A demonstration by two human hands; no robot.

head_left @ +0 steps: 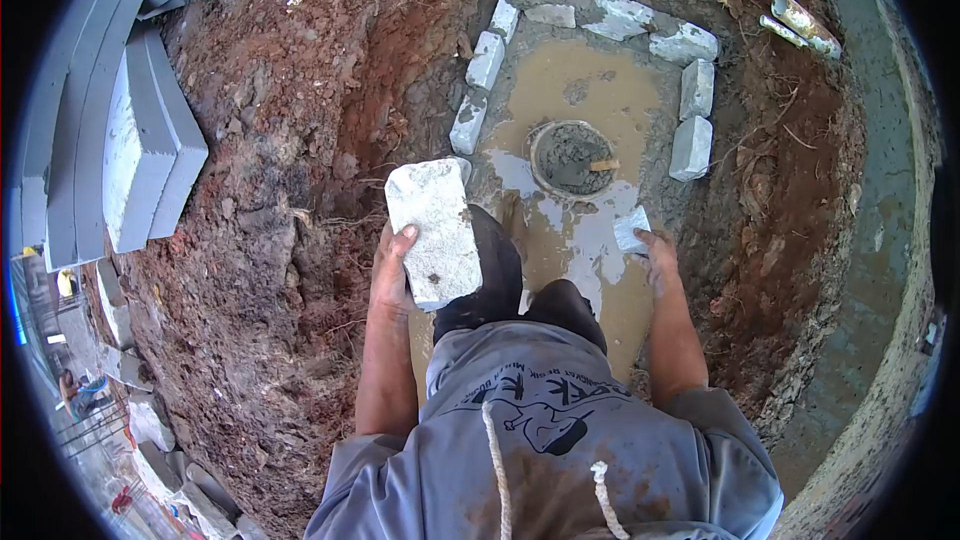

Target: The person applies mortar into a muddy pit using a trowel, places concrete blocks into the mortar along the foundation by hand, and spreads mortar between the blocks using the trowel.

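At the near end of the pit floor point(622, 318), the left hand point(391, 268) grasps a pale block point(437, 230); the right hand point(659, 256) pinches a fragment point(629, 229). Apparent step: block handling; any placement calls for steady grip.

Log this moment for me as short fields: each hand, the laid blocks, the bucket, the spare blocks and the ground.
Left hand: the left hand grips a large pale block, thumb on its upper face
Right hand: the right hand holds a small block piece
Laid blocks: pale blocks along the left, far and right sides of the pit
Bucket: round bucket holding grey mix, a light-brown handle sticking out
Spare blocks: large slabs at far left
Ground: muddy water between the laid blocks
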